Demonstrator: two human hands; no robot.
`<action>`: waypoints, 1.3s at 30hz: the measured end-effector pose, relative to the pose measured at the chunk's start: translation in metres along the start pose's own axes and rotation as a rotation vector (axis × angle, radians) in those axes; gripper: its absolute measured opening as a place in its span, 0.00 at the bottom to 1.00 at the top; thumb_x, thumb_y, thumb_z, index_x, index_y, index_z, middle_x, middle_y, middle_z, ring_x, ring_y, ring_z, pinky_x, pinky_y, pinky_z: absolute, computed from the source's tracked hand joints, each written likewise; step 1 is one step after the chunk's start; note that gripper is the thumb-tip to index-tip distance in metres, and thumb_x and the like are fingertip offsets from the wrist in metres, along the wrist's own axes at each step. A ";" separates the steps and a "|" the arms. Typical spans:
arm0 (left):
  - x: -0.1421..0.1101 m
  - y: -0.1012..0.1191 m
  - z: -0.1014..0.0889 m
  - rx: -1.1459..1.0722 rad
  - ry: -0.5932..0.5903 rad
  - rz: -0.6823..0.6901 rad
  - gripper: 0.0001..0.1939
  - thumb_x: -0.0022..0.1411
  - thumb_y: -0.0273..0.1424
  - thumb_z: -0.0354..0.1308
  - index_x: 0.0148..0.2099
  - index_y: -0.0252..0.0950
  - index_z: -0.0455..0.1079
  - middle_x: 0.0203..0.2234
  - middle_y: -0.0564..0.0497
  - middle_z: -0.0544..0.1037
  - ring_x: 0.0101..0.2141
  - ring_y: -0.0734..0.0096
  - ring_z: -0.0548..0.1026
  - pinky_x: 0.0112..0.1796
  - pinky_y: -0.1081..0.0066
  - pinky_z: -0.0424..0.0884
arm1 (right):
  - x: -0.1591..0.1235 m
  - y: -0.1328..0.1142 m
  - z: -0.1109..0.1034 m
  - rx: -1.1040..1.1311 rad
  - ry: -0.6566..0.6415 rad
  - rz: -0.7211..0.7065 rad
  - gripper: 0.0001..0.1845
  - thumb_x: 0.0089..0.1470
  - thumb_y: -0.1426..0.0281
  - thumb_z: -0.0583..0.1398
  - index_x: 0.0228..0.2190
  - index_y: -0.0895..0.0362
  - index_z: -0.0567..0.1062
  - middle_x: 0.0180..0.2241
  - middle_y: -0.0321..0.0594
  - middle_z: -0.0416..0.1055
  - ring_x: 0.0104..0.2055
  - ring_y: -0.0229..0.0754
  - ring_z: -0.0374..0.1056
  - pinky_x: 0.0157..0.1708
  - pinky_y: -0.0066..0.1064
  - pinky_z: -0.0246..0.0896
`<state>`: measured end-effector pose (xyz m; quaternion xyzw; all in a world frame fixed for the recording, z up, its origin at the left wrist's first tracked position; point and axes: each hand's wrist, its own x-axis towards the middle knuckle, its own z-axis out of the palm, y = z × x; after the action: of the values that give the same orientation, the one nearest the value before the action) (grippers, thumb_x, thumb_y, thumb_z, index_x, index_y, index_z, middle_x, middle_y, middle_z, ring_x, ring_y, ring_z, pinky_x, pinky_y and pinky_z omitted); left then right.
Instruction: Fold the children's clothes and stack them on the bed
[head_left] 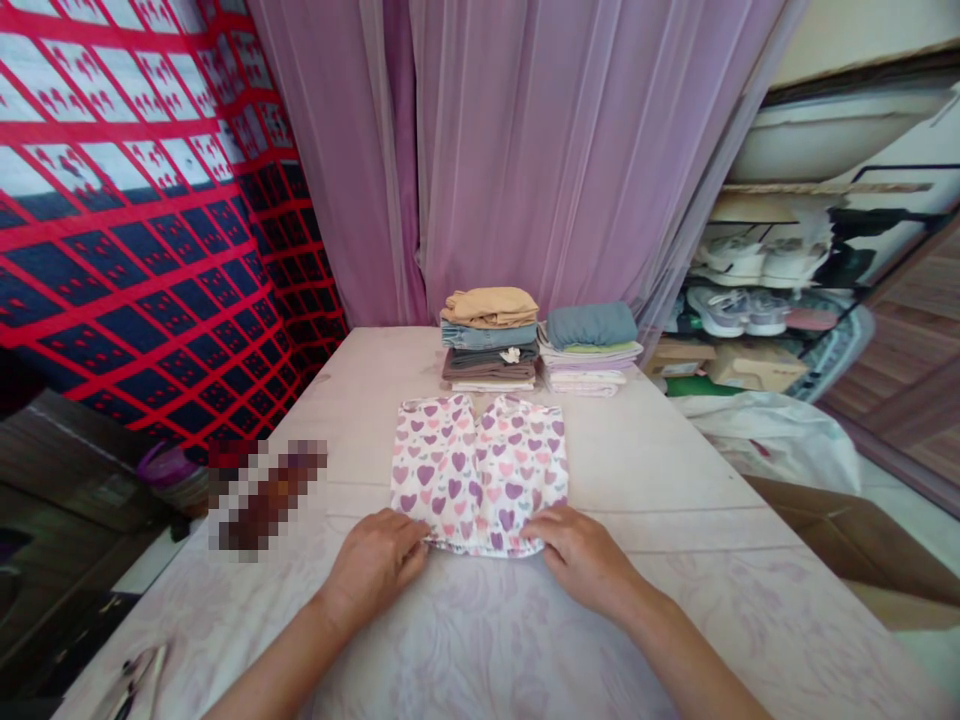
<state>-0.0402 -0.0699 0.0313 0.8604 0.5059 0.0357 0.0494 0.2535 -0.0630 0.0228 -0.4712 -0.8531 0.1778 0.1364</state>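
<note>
A pair of white shorts (pixel 454 478) printed with purple and pink hearts lies flat on the table. Its two leg openings point away from me and its gathered waistband faces me. My left hand (pixel 381 548) is closed on the left corner of the waistband, thumb low and fingers over the cloth. At the right corner, my right hand (pixel 581 552) pinches the waistband in the same way. Beyond the shorts stands a stack of folded clothes (pixel 489 345), tan on top with denim and dark pieces below. Beside it is a second folded stack (pixel 591 345), blue-grey on top.
The table (pixel 337 400) has a pale flowered cover. A blurred-out item (pixel 270 495) lies at its left edge, and what seems a tool (pixel 135 680) at the near left corner. Purple curtains (pixel 562 150) hang behind. On the right are a shoe rack (pixel 750 260) and an open cardboard box (pixel 847 540).
</note>
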 end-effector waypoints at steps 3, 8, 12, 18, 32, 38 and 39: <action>0.007 0.005 -0.020 0.046 -0.102 -0.051 0.17 0.66 0.40 0.46 0.37 0.40 0.75 0.30 0.49 0.77 0.35 0.62 0.75 0.36 0.65 0.68 | -0.002 0.011 -0.014 0.125 -0.120 -0.034 0.25 0.45 0.80 0.53 0.42 0.50 0.77 0.42 0.37 0.76 0.45 0.42 0.69 0.46 0.31 0.61; 0.032 0.028 -0.037 0.099 -0.116 -0.160 0.21 0.67 0.43 0.44 0.35 0.38 0.74 0.33 0.47 0.76 0.34 0.63 0.76 0.32 0.68 0.67 | 0.024 0.074 -0.031 0.236 0.105 0.301 0.15 0.54 0.67 0.54 0.37 0.53 0.79 0.39 0.38 0.78 0.39 0.42 0.72 0.39 0.29 0.64; 0.064 0.071 -0.027 -0.037 -0.082 -0.021 0.13 0.66 0.36 0.47 0.40 0.40 0.73 0.34 0.49 0.76 0.36 0.63 0.76 0.35 0.68 0.68 | 0.071 0.124 -0.032 0.098 0.295 0.687 0.18 0.55 0.67 0.54 0.45 0.55 0.76 0.42 0.41 0.77 0.43 0.42 0.72 0.41 0.28 0.62; 0.094 0.127 0.008 -0.167 -0.124 0.108 0.23 0.56 0.48 0.59 0.49 0.40 0.70 0.41 0.46 0.76 0.43 0.55 0.74 0.40 0.61 0.71 | 0.120 0.150 -0.031 0.099 0.262 0.755 0.19 0.54 0.59 0.54 0.41 0.55 0.78 0.35 0.40 0.78 0.36 0.40 0.73 0.32 0.24 0.60; 0.100 0.106 0.028 -0.673 0.000 -0.018 0.18 0.64 0.31 0.47 0.56 0.42 0.64 0.41 0.51 0.77 0.38 0.67 0.75 0.41 0.68 0.69 | 0.116 0.159 -0.038 -0.007 0.316 0.848 0.17 0.53 0.65 0.53 0.38 0.53 0.79 0.39 0.41 0.77 0.40 0.43 0.70 0.33 0.26 0.57; 0.111 0.081 0.049 -1.231 -0.129 -0.172 0.23 0.63 0.36 0.50 0.59 0.38 0.59 0.26 0.57 0.70 0.20 0.81 0.64 0.23 0.79 0.60 | 0.116 0.158 -0.038 -0.006 0.315 0.849 0.17 0.53 0.65 0.53 0.37 0.52 0.80 0.41 0.41 0.77 0.41 0.43 0.70 0.35 0.26 0.58; 0.113 0.078 0.047 -1.259 -0.155 -0.167 0.24 0.63 0.36 0.50 0.60 0.38 0.59 0.24 0.59 0.68 0.18 0.82 0.62 0.22 0.80 0.58 | 0.117 0.157 -0.039 -0.001 0.316 0.848 0.17 0.53 0.65 0.53 0.37 0.53 0.80 0.41 0.41 0.77 0.41 0.43 0.70 0.34 0.26 0.58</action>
<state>0.0872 -0.0113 -0.0049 0.6243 0.4484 0.2600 0.5844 0.3275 0.1207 -0.0026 -0.8006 -0.5533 0.1434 0.1799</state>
